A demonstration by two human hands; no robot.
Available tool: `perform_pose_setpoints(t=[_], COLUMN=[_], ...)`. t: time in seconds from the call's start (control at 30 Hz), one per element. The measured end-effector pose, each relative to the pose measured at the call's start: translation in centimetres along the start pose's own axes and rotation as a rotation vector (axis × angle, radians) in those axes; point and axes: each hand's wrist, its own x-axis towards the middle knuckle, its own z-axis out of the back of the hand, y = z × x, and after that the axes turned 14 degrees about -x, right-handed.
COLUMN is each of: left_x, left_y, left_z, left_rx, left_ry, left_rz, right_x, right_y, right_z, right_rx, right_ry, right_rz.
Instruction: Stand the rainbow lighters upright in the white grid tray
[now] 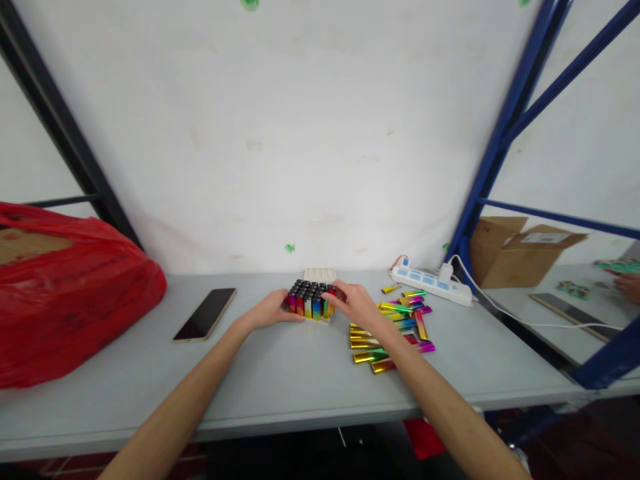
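Several shiny lighters (311, 300) with black tops stand upright in close rows in a white tray (320, 274), near the back of the grey table. My left hand (275, 309) is wrapped round the left side of the block, its fingers closed against it. At the right side, my right hand (353, 301) has its thumb and fingers pressed around a lighter at the block's edge. A loose pile of coloured metallic lighters (367, 343) lies to the right, partly under my right forearm.
A phone (206, 315) lies left of the tray, and a red plastic bag (80, 300) fills the far left. At the back right are a white power strip (434, 283), a blue frame post (500, 153) and a cardboard box (515, 253). Another person's hand (629, 287) shows at the right edge.
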Motion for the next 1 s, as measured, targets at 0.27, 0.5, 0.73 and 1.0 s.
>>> perform_pose_setpoints(t=[0.27, 0.5, 0.73, 1.0], left_x=[0.1, 0.1, 0.2, 0.1], left_y=[0.1, 0.2, 0.4, 0.5], left_z=[0.0, 0.0, 0.0, -0.1], left_rx=[-0.005, 0.012, 0.029, 0.029], left_ry=[0.012, 0.006, -0.008, -0.015], left_rz=[0.013, 0.014, 0.012, 0.025], right_x=[-0.2, -0.4, -0.3, -0.3], right_y=[0.0, 0.6, 0.9, 1.3], right_z=[-0.5, -0.8, 0.1, 0.0], right_rx=[-0.136, -0.215, -0.234, -0.351], right_ry=[0.096, 0.128, 0.188, 0.239], right_rz=[0.013, 0.027, 0.042, 0.004])
